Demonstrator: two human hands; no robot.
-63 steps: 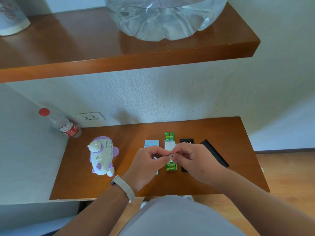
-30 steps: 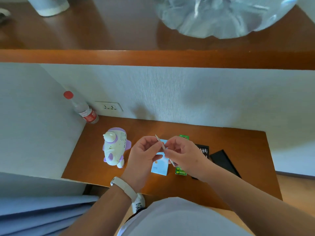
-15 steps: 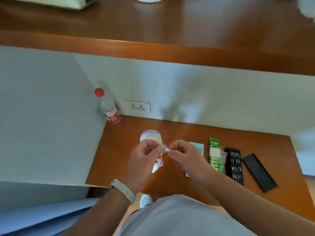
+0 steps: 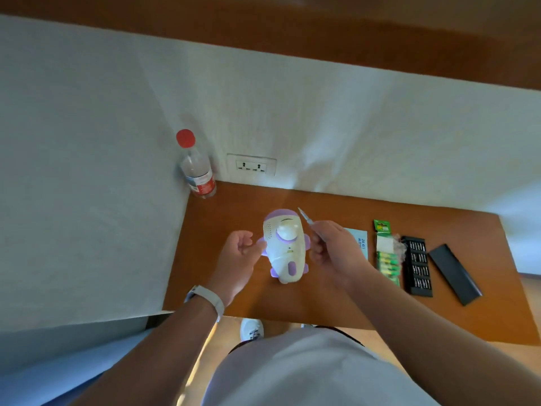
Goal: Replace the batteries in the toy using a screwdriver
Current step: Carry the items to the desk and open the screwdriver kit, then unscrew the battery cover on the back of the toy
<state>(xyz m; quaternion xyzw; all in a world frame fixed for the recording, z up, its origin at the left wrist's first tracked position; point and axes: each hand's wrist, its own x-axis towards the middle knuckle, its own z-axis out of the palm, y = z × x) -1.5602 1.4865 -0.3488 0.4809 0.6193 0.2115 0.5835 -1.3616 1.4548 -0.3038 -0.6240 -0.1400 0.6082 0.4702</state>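
Fingers (image 4: 320, 233) of right hand (image 4: 335, 252) pinching screwdriver (image 4: 305, 217), left hand (image 4: 238, 254) loosely curled, empty, beside toy (image 4: 285, 250); tool ready, next probably gripping and flipping toy.

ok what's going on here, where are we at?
A person is working at a wooden desk. The right hand grips a slim screwdriver, tip pointing up, not on the toy yet. The white-and-purple toy sits on the desk between both hands. The left hand is at its side, fingers loosely curled. A green battery pack, a bit case and its lid lie to the right.
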